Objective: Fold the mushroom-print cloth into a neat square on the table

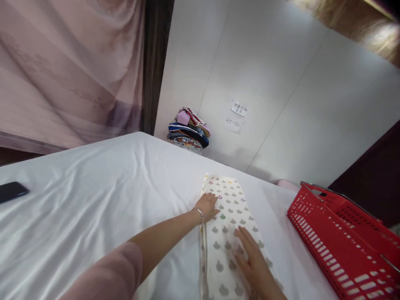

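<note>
A long folded piece of white cloth (233, 208) with a grey printed pattern and a few coloured motifs lies on the white-covered surface (103, 200). My left hand (207, 207), with a bracelet at the wrist, rests flat on its left edge, fingers stretched out. Over the nearer right part of the cloth is my right hand (251, 262), fingers extended and slightly blurred; whether it touches the fabric I cannot tell. Neither hand grips anything. The near end of the cloth runs out of the picture.
A red plastic basket (346, 233) stands at the right. A dark phone (12, 191) lies at the left edge. Beyond the far edge, a stack of folded fabrics (189, 131) sits against the white wall (265, 62), which bears paper notes (236, 116). A pink curtain (68, 71) hangs at left.
</note>
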`<state>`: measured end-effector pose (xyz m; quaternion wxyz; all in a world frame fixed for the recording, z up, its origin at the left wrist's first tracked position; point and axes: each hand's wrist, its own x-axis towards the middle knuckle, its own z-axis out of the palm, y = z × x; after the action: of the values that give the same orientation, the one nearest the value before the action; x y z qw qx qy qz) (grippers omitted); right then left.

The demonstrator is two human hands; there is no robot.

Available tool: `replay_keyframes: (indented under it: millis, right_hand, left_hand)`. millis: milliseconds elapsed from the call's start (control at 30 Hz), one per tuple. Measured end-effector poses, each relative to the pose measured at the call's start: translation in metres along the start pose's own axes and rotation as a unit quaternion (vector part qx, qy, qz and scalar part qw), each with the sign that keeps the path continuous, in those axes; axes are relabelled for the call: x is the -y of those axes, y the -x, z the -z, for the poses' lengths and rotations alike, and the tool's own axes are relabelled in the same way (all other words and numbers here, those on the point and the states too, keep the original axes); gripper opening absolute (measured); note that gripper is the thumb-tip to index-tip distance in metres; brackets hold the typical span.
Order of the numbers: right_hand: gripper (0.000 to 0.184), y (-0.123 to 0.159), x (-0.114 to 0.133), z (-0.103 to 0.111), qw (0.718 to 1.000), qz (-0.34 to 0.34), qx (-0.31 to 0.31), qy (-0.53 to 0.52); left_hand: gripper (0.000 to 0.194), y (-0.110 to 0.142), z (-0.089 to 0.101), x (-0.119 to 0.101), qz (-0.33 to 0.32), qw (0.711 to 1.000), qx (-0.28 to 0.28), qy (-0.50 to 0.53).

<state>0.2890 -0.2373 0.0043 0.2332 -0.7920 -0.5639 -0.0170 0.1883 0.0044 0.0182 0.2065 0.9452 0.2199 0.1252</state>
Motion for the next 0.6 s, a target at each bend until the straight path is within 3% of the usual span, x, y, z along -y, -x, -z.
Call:
replay_keyframes:
  millis: [67,167,300,433,600]
  right_hand:
    - [0.053,-0.007,0.015,-0.015,0.997,0.063,0.033,0.016]
    - [0.063,-0.009,0.017,-0.042,0.986,0.148,0.062,0.046]
    - [0.072,-0.004,-0.002,-0.076,0.974,0.204,0.01,0.095]
    - [0.067,0.004,-0.009,-0.096,0.97,0.194,-0.058,0.137]
    - [0.061,0.01,-0.006,-0.109,0.972,0.161,-0.102,0.135]
  left_hand:
    - [0.057,-0.025,-0.005,0.008,0.011,0.999,0.015,-0.027]
    - [0.064,-0.063,-0.009,0.022,0.011,0.998,0.026,-0.057]
    - [0.073,-0.106,-0.009,0.044,0.021,0.996,0.027,-0.08]
    - [0.08,-0.125,-0.013,0.066,0.096,0.991,0.058,-0.079]
    - [0.081,-0.125,-0.018,0.074,0.095,0.992,0.051,-0.062]
